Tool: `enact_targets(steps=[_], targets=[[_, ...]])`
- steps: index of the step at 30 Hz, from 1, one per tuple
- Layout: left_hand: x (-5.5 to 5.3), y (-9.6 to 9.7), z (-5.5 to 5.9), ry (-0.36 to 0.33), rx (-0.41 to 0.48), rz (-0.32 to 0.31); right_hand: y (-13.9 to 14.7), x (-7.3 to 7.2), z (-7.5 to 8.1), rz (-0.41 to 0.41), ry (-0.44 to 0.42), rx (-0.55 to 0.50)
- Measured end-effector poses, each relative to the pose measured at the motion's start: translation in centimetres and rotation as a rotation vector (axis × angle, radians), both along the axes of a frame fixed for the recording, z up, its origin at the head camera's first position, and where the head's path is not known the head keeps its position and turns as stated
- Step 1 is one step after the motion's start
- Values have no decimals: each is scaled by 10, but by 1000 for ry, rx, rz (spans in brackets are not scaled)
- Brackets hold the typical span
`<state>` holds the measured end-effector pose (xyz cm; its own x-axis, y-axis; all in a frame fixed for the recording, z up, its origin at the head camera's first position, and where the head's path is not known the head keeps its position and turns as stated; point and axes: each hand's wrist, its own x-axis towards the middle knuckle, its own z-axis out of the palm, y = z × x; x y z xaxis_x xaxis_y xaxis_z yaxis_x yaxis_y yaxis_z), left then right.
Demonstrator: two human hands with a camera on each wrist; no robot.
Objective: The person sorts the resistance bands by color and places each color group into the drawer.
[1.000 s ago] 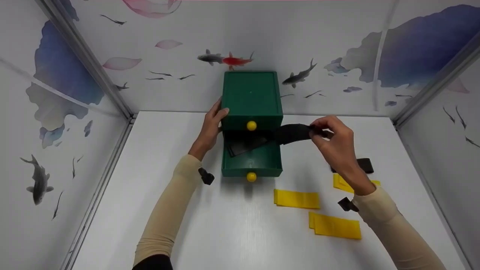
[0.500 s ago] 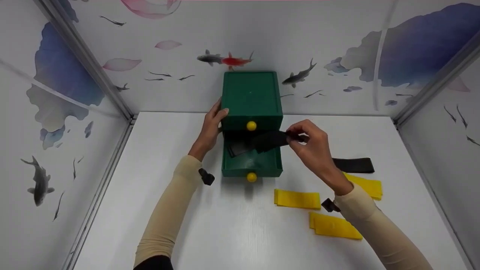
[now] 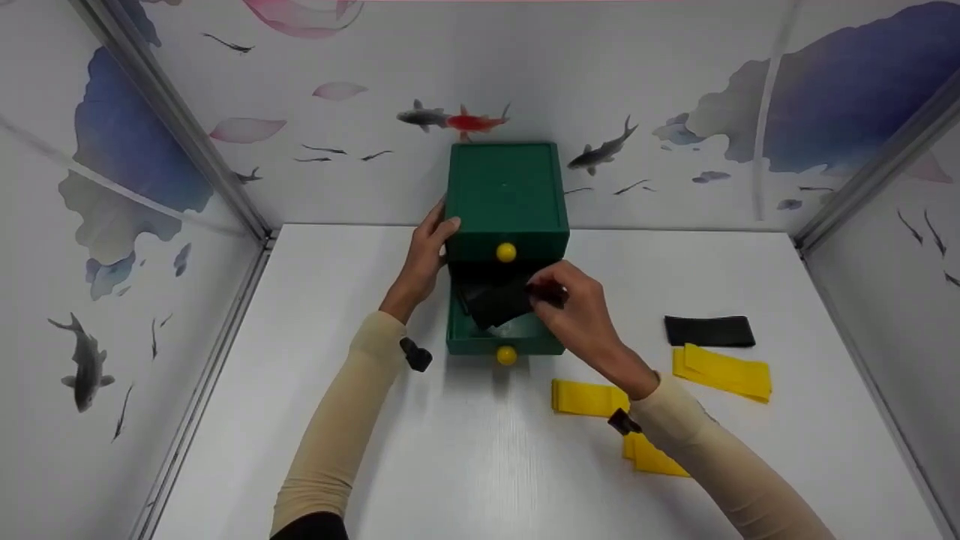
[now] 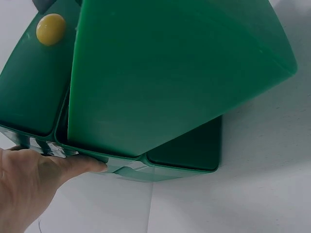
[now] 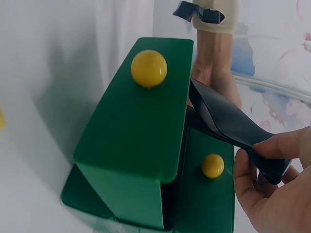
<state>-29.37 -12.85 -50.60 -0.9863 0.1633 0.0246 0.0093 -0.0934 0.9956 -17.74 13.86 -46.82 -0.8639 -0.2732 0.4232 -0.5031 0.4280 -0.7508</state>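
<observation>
A green drawer cabinet [image 3: 506, 187] with yellow knobs stands against the back wall. Its drawer [image 3: 466, 347] below the top one is pulled out. My left hand [image 3: 421, 262] rests along the cabinet's left side, thumb near the front edge; its other fingers are mostly hidden. Between the thumb and fingers of my right hand [image 3: 581, 311], one end of a folded black sheet [image 5: 226, 114] is pinched. The sheet's free end reaches over the pulled-out drawer, overlapping another black piece [image 3: 462, 295] that lies inside it.
Right of the cabinet, another folded black sheet [image 3: 709, 331] lies on the white table [image 3: 420, 465] above a folded yellow piece [image 3: 724, 373]. Two more yellow pieces lie nearer the front, one a yellow strip [image 3: 585, 398], both partly behind the right forearm. Patterned walls enclose the table.
My right hand has moved left and toward me, bringing the black sheet from the drawer's right side to over its inside. The left hand stays on the cabinet.
</observation>
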Motion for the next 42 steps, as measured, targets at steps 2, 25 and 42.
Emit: enact_targets(steps=[2,25,42], targets=[[0,0,0,-1,1,-1,-6,0,-3,9,-2,-2],[1,3,1,-2,-1,-4,-11,-21,-46,-104,-144,179],[0,-1,0,10,14,-8,5,-23,-46,-220,-15,366]])
